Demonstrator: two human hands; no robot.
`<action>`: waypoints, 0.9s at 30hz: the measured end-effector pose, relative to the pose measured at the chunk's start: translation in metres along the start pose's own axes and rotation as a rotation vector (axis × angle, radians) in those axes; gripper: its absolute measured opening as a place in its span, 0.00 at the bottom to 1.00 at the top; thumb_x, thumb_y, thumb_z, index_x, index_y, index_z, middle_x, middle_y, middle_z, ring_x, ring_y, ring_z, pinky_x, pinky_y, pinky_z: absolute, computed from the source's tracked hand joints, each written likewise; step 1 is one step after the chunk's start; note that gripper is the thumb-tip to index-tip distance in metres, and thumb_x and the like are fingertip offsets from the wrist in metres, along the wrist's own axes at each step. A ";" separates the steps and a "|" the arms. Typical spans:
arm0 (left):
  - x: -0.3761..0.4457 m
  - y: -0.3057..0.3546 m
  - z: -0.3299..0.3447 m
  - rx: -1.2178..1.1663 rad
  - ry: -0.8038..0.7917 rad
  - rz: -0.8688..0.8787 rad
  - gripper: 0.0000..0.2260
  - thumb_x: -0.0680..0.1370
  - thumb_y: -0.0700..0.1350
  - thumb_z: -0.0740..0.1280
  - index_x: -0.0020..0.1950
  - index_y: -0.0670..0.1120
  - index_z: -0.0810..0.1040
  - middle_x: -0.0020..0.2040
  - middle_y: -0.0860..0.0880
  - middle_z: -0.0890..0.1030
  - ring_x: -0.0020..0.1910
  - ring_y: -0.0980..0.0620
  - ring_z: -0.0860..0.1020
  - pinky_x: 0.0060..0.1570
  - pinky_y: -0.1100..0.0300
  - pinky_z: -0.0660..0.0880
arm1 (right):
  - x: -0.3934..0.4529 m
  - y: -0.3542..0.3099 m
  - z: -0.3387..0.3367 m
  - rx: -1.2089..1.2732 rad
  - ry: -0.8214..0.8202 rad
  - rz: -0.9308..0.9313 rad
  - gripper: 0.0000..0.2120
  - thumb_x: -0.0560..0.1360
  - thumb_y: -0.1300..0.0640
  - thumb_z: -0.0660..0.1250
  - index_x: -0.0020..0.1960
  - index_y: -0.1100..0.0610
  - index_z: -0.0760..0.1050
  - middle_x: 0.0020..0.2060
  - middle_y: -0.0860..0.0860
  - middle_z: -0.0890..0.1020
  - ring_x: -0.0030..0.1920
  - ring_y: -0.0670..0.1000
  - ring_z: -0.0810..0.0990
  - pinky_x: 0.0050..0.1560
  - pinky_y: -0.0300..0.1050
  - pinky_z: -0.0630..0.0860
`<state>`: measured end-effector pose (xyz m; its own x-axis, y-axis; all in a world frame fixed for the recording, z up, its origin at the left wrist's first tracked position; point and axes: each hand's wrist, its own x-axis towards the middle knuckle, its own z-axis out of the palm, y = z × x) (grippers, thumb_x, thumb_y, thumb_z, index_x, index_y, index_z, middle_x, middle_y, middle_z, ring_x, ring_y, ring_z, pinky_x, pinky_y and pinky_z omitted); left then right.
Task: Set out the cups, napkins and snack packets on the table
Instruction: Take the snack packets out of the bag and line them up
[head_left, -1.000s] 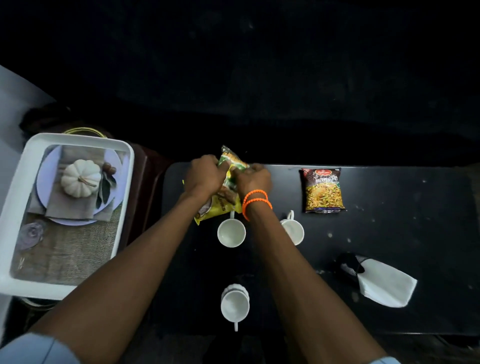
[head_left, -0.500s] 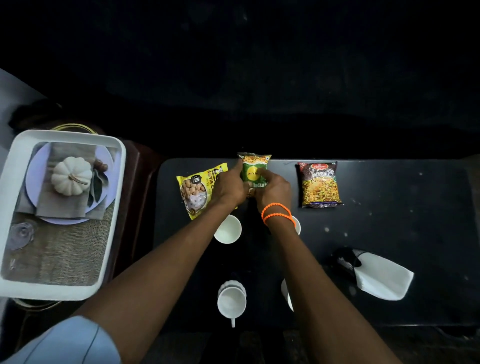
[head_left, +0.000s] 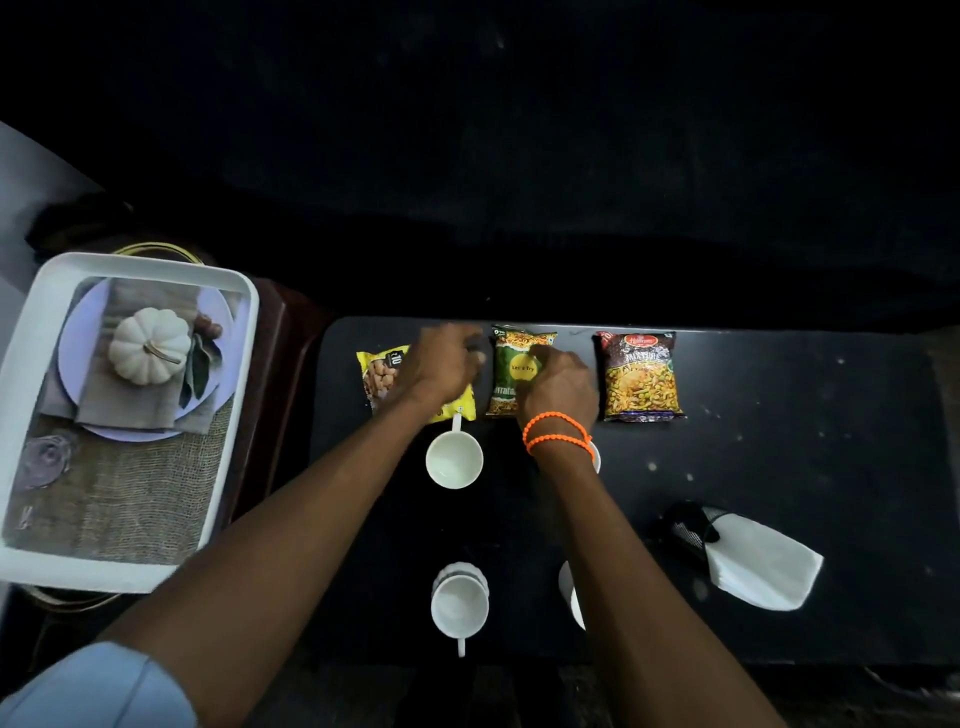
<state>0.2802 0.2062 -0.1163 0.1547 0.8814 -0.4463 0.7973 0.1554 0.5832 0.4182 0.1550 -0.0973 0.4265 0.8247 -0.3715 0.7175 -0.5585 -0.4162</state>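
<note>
Three snack packets lie in a row along the far edge of the black table (head_left: 789, 415): a yellow one (head_left: 376, 376), a green one (head_left: 511, 364) and a dark red one (head_left: 640, 376). My right hand (head_left: 560, 387) rests on the green packet's right side, fingers pressed on it. My left hand (head_left: 441, 364) is blurred, over the yellow packet's right half, fingers curled near the gap between the packets. A white cup (head_left: 454, 460) stands just below the yellow packet. A second cup (head_left: 460, 605) stands near the front. Two more cups (head_left: 571, 597) show only partly under my right arm. A white napkin (head_left: 769, 569) lies at the right.
A white tray (head_left: 28, 374) printed with a pumpkin-and-plate picture sits on a dark stand left of the table. The napkin's top end sits in a black mesh holder (head_left: 685, 530). Beyond the table's far edge everything is dark.
The green packet, held in both hands before, now lies flat between the yellow and dark red packets. My left hand has moved left over the yellow packet.
</note>
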 end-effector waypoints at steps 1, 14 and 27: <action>0.001 -0.007 -0.012 -0.019 0.028 0.020 0.16 0.82 0.42 0.69 0.70 0.51 0.81 0.61 0.43 0.85 0.52 0.44 0.84 0.51 0.51 0.81 | -0.001 -0.001 0.000 -0.017 0.030 -0.037 0.21 0.77 0.63 0.69 0.69 0.52 0.78 0.60 0.57 0.82 0.61 0.61 0.78 0.62 0.55 0.78; -0.003 -0.079 -0.057 0.651 -0.316 0.182 0.39 0.77 0.60 0.72 0.83 0.66 0.56 0.87 0.52 0.50 0.83 0.42 0.58 0.76 0.40 0.63 | -0.012 -0.038 0.029 0.103 -0.194 -0.270 0.16 0.75 0.62 0.72 0.63 0.56 0.82 0.56 0.61 0.85 0.56 0.62 0.83 0.57 0.49 0.79; -0.028 -0.100 -0.052 0.147 0.044 -0.098 0.42 0.67 0.54 0.83 0.79 0.50 0.72 0.78 0.40 0.69 0.76 0.38 0.67 0.73 0.48 0.67 | -0.001 -0.062 0.053 -0.024 -0.484 -0.392 0.24 0.75 0.61 0.73 0.71 0.53 0.77 0.63 0.59 0.83 0.62 0.60 0.82 0.63 0.51 0.78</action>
<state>0.1664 0.1892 -0.1270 0.0489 0.8843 -0.4644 0.8844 0.1778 0.4316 0.3438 0.1842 -0.1148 -0.1650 0.8308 -0.5316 0.7845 -0.2161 -0.5812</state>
